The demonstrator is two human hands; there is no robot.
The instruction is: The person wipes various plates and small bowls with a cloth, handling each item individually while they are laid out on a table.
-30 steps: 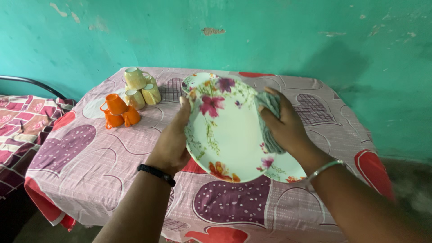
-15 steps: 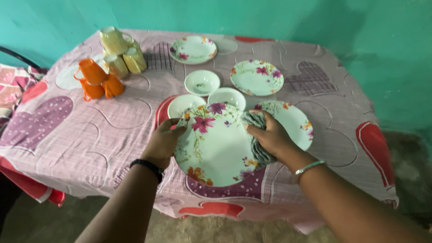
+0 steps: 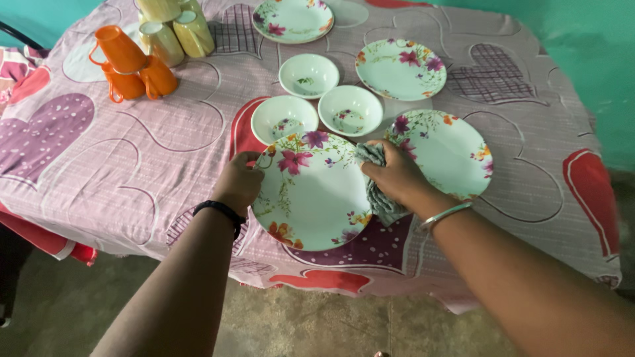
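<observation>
A large white plate with a flower pattern [image 3: 309, 192] lies low over the near side of the table. My left hand [image 3: 238, 182] grips its left rim. My right hand [image 3: 395, 175] is closed on a grey cloth [image 3: 377, 188] and rests at the plate's right rim. Another large flowered plate [image 3: 450, 153] lies on the table just right of my right hand.
Three small white bowls [image 3: 308, 75] sit behind the held plate, with two more flowered plates [image 3: 400, 68] farther back. Orange cups [image 3: 129, 66] and yellow-green cups [image 3: 173, 30] stand at the back left. A pink heart-patterned tablecloth [image 3: 119, 152] covers the table; the floor lies below.
The plate came down from an upright, raised position to lying flat and low over the table's near side. Both hands stayed on it, and the view tilted down to show the other dishes.
</observation>
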